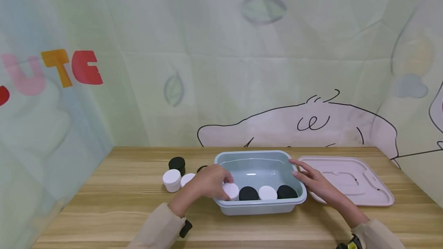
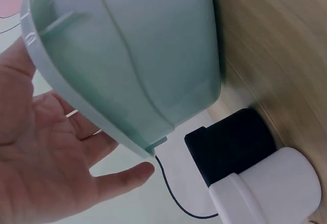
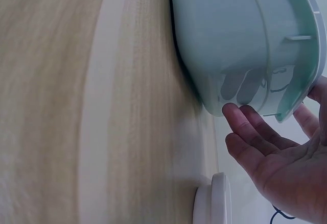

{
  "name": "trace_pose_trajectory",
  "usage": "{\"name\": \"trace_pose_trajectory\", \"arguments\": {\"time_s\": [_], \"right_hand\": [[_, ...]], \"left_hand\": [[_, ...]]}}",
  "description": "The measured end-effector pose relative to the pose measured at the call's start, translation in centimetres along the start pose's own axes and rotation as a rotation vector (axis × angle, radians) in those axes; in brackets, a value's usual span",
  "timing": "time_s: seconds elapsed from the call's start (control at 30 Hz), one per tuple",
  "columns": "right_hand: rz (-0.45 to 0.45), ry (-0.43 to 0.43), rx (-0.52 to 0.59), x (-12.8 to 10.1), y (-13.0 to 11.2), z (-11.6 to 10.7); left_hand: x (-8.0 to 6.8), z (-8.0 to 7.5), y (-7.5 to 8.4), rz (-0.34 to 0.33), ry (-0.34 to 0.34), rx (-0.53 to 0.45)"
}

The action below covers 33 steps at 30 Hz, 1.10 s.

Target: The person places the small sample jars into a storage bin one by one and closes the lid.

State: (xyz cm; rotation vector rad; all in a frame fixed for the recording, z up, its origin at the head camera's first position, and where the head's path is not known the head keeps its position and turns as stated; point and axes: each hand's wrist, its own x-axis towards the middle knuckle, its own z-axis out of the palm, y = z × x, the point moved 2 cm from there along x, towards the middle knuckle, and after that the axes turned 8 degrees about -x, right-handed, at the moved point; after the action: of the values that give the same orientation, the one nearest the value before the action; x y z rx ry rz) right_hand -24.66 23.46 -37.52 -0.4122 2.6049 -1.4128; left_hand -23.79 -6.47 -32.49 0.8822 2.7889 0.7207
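A pale blue-green plastic bin stands on the wooden table. Along its near side sit a white jar, a black jar, another white jar and another black jar. My left hand reaches over the bin's left rim and pinches the leftmost white jar between thumb and fingers. In the left wrist view the rim hides part of that hand. My right hand rests at the bin's right end with loosely extended fingers, fingertips against the outer wall.
Left of the bin stand more jars: a black one, a white one, and others partly hidden by my left hand. A pale pink lid lies to the right. A printed cloth hangs behind the table.
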Motion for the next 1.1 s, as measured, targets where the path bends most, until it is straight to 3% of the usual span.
{"name": "trace_pose_trajectory", "arguments": {"time_s": [0.17,0.4,0.53,0.7,0.83,0.97,1.1], "right_hand": [[0.000,0.003,-0.002,0.0,-0.1,0.0],[0.006,0.004,-0.013,-0.1,-0.1,0.0],[0.013,0.005,-0.008,-0.1,0.0,0.0],[-0.006,0.002,-0.007,-0.1,0.0,0.1],[-0.013,0.007,-0.007,-0.1,0.0,0.1],[-0.019,0.016,-0.013,-0.2,-0.1,0.0],[-0.017,0.018,-0.015,-0.2,0.0,0.0]], "left_hand": [[0.3,0.3,0.2,-0.040,-0.027,0.034],[0.4,0.3,0.3,-0.045,-0.052,0.049],[0.4,0.3,0.2,-0.012,-0.054,0.038],[-0.4,-0.1,-0.5,0.057,-0.023,-0.076],[-1.5,-1.0,-1.1,0.068,0.057,-0.164],[-2.9,-2.1,-2.3,0.076,0.186,-0.181],[-4.3,-3.1,-4.2,0.002,0.302,-0.200]]}}
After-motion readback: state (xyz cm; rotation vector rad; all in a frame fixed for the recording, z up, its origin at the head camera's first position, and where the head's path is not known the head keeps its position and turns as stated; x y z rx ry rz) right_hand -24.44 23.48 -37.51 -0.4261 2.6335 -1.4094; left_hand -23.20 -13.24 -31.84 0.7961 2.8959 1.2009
